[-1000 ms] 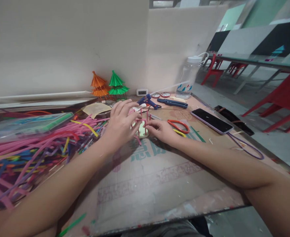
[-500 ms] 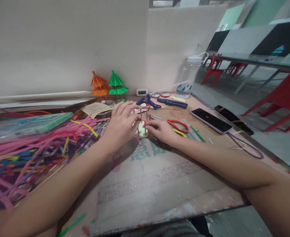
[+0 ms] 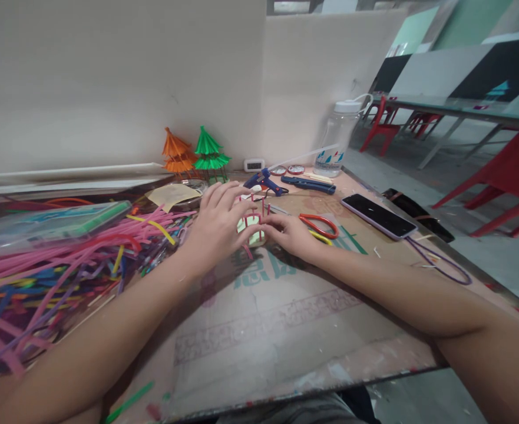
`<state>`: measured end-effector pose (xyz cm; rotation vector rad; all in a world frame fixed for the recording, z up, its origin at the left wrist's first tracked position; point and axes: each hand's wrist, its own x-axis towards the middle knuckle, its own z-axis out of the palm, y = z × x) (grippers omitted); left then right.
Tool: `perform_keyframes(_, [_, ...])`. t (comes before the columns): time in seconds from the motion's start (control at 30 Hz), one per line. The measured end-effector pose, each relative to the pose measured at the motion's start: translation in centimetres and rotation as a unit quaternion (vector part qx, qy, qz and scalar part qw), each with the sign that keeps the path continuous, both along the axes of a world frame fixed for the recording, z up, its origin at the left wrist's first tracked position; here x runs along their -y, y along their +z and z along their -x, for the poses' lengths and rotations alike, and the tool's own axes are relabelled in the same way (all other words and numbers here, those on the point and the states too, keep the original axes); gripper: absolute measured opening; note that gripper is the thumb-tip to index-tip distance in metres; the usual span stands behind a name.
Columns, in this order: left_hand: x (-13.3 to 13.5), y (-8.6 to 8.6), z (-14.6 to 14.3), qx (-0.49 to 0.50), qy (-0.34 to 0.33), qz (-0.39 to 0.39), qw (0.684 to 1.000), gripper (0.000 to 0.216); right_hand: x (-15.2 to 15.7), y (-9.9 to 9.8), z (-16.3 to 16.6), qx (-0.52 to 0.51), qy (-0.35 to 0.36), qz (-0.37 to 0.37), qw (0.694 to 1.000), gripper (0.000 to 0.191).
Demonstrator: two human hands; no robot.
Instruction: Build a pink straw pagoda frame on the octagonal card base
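Observation:
A small round pale-green base (image 3: 255,240) lies on the cardboard, with several thin pink posts standing upright on it. Bent across these posts is a pink pipe cleaner (image 3: 254,215). My left hand (image 3: 219,221) curves around the left side of the piece, its thumb reaching across the front and its fingers closed on the pipe cleaner. From the right, my right hand (image 3: 288,232) pinches the pipe cleaner beside a post, close to the left thumb tip. The fingers partly hide the strip's ends.
Pink and mixed pipe cleaners (image 3: 65,277) heap at left under a plastic case (image 3: 56,227). Behind are an orange tree (image 3: 177,153), a green tree (image 3: 209,153) and a blue glue gun (image 3: 265,181). Orange-handled scissors (image 3: 321,225), a phone (image 3: 378,216) and a bottle (image 3: 335,138) are on the right.
My left thumb has moved down and right across the front of the piece, toward my right fingertips. The pink pipe cleaner now shows as a curve across the posts. My right hand has barely shifted.

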<state>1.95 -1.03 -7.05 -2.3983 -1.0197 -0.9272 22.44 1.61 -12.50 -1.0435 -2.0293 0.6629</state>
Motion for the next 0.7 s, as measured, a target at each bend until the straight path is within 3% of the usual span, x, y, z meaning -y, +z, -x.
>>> perform_keyframes(0.1, [-0.3, 1.2, 1.0, 0.026, 0.024, 0.004, 0.999, 0.022, -0.1, -0.1, 0.1, -0.018, 0.003, 0.012, 1.0, 0.023])
perform_keyframes(0.23, [-1.2, 2.9, 3.0, 0.037, 0.1, 0.038, 0.994, 0.034, 0.0, 0.5, -0.1, -0.081, -0.01, 0.018, 0.997, 0.021])
perform_keyframes(0.33, [-1.5, 3.9, 4.2, 0.059, 0.128, 0.089, 0.986, 0.03, 0.7, 1.4, -0.5, -0.067, -0.026, -0.039, 0.997, 0.025])
perform_keyframes(0.47, [-1.1, 4.6, 4.7, 0.074, 0.13, 0.174, 0.973, 0.025, 1.7, 2.1, -0.8, -0.008, 0.023, -0.098, 0.995, 0.03])
perform_keyframes(0.57, [-1.0, 4.6, 4.7, 0.019, 0.144, 0.226, 0.963, 0.029, 1.3, 1.8, -0.9, -0.03, 0.004, -0.098, 0.995, 0.03])
perform_keyframes(0.7, [-2.0, 2.9, 4.5, -0.007, 0.12, 0.313, 0.942, 0.036, -0.5, 1.0, -1.5, -0.076, -0.062, -0.104, 0.99, 0.025])
